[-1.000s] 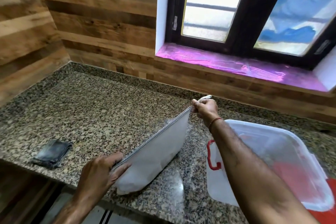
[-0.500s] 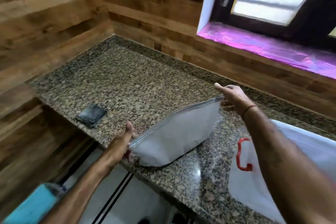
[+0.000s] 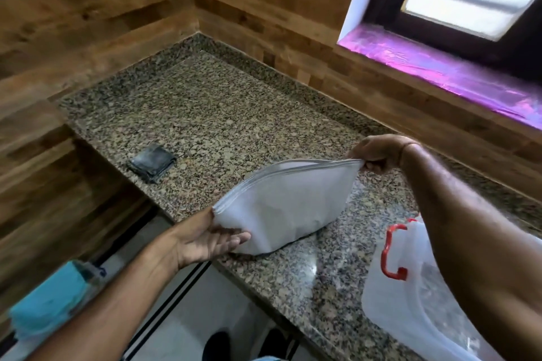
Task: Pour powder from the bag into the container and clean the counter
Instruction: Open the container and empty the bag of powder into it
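A white bag of powder (image 3: 289, 205) stands on the granite counter (image 3: 211, 114) near its front edge, its zip-top mouth parted a little. My right hand (image 3: 377, 154) pinches the far right corner of the mouth. My left hand (image 3: 211, 239) lies palm up under the near left corner, fingers nearly straight against the bag's side. A clear plastic container (image 3: 410, 299) with a red clasp (image 3: 393, 252) sits at the right, partly hidden behind my right forearm.
A dark folded cloth (image 3: 152, 162) lies on the counter to the left. Wood-panelled walls close the corner at the back and left. A window sill with purple film (image 3: 440, 67) runs along the upper right. A blue object (image 3: 50, 302) is low at the left, off the counter.
The view has swung left and down. My left hand went from gripping the bag's near corner to lying flat under it, and the bag's mouth has parted.
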### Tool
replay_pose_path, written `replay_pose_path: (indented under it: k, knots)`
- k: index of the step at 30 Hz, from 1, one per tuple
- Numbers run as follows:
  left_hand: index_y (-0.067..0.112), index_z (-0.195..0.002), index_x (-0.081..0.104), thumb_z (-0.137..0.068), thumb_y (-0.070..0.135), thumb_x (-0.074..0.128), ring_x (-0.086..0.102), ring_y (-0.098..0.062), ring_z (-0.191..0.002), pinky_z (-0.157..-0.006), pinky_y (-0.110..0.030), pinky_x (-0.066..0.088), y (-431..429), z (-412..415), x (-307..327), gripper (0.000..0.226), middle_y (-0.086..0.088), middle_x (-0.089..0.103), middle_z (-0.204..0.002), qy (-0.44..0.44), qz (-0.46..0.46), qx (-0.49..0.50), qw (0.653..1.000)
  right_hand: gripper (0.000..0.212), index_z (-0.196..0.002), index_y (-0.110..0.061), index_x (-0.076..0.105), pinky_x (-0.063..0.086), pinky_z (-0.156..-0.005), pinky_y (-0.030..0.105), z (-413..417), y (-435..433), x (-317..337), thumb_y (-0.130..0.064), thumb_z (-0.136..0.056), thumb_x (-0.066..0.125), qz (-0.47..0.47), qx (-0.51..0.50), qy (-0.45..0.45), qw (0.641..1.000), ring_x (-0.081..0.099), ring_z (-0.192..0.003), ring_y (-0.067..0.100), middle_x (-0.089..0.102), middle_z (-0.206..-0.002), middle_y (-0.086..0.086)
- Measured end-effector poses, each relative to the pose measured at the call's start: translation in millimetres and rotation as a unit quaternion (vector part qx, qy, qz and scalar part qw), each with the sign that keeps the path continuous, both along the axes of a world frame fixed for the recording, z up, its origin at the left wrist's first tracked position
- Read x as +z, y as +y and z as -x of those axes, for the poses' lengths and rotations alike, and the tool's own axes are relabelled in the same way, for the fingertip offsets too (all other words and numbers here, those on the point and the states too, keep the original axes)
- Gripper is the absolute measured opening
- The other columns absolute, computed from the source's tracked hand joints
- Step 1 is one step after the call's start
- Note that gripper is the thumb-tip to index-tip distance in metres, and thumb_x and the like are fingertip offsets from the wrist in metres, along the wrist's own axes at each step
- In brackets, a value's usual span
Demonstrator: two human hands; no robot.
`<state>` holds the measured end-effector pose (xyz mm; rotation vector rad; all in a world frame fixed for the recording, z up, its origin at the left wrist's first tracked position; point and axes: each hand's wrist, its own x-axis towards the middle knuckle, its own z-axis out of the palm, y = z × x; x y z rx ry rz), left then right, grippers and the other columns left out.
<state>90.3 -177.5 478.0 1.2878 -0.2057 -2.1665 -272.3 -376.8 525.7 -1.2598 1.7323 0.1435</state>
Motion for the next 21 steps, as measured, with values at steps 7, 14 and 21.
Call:
replay_pose_path:
  k: [7, 14, 21]
  knots:
    - [0.025, -0.137, 0.050, -0.062, -0.002, 0.084, 0.069, -0.018, -0.057, -0.042, -0.025, 0.055, 8, 9, -8, 0.087, -0.019, 0.061, -0.117, -0.006, 0.090, 0.051, 0.995, 0.023, -0.117, -0.009, 0.075, 0.035, -0.037, 0.013, 33, 8, -10, -0.015, -0.095, 0.072, 0.011, -0.081, -0.152, 0.985, 0.038, -0.039, 0.003, 0.051, -0.066, 0.001]
    - [0.054, -0.149, 0.038, -0.048, 0.041, 0.100, 0.060, -0.013, -0.129, -0.084, -0.023, 0.060, 38, 9, -40, 0.119, 0.020, 0.040, -0.148, -0.043, 0.214, -0.044, 0.975, 0.033, -0.131, -0.014, 0.069, 0.047, -0.042, 0.016, 50, 21, -14, -0.009, -0.098, 0.067, -0.042, 0.010, -0.133, 0.990, 0.049, -0.044, 0.004, 0.064, -0.067, -0.001]
    - [0.034, -0.150, 0.046, -0.078, 0.044, 0.083, 0.063, -0.035, -0.125, -0.101, -0.058, 0.052, 27, 12, -37, 0.081, -0.013, 0.053, -0.151, 0.045, 0.097, -0.035, 0.994, 0.030, -0.112, -0.020, 0.071, 0.058, -0.071, 0.029, -2, 13, -7, -0.045, -0.099, 0.063, 0.005, 0.348, 0.229, 0.909, 0.064, -0.072, 0.011, 0.073, -0.099, 0.002]
